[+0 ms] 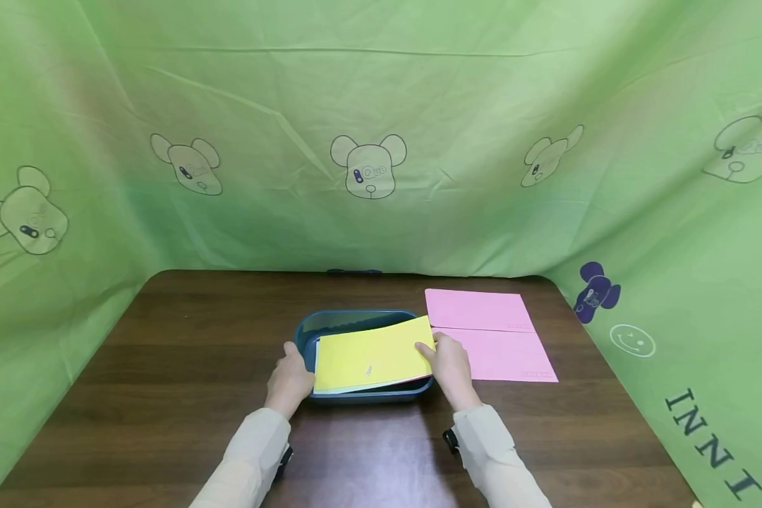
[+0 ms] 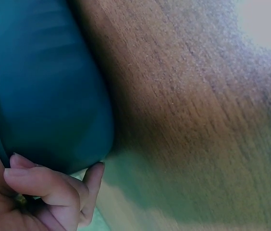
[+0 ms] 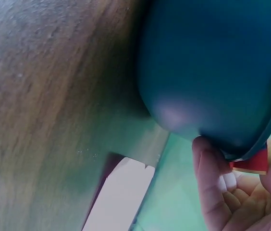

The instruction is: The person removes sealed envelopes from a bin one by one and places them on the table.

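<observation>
A dark teal plastic basket stands mid-table between both hands. Across its top lies a yellow envelope, tilted, with pale blue paper edges showing below it. My left hand grips the basket's left end, its fingers curled against the outer wall in the left wrist view. At the other end, my right hand has its thumb over the yellow envelope and fingers against the basket's outer wall. A red, gold-edged paper corner sticks out past the rim between that thumb and fingers. The basket's inside is mostly covered.
Two pink envelopes lie on the wooden table, right of the basket, one behind the other. A green printed curtain encloses the table at the back and both sides.
</observation>
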The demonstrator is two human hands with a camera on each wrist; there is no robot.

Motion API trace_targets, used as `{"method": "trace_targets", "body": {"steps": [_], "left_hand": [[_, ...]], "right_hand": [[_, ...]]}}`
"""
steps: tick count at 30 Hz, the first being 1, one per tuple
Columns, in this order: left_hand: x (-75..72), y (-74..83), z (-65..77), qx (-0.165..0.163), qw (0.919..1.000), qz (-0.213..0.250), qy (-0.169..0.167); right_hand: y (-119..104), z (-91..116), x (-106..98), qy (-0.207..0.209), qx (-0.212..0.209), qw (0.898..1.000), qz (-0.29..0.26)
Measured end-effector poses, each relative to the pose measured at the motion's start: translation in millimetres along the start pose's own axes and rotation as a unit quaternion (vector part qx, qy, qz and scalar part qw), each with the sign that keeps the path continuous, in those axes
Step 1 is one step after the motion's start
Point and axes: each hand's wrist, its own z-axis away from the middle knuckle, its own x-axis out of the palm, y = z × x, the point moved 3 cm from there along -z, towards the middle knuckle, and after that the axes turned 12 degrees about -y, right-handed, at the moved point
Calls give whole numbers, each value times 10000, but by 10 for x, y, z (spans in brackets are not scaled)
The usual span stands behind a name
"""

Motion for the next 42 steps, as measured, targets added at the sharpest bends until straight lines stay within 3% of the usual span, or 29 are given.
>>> {"method": "trace_targets", "body": {"steps": [13, 19, 35, 42], "left_hand": [[32, -2, 21, 47, 10000, 18, 44], [55, 32, 33, 23, 9999, 144, 67], [40, 44, 13, 93, 9987, -36, 501], [31, 11, 52, 101, 9986, 39, 513]], "right_hand": [[8, 68, -2, -68, 153, 9999, -32], [30, 85, -19, 97, 6, 9998, 145], [81, 144, -14, 319, -147, 9972, -661], [104, 241, -103, 834, -66, 9931, -826]]}}
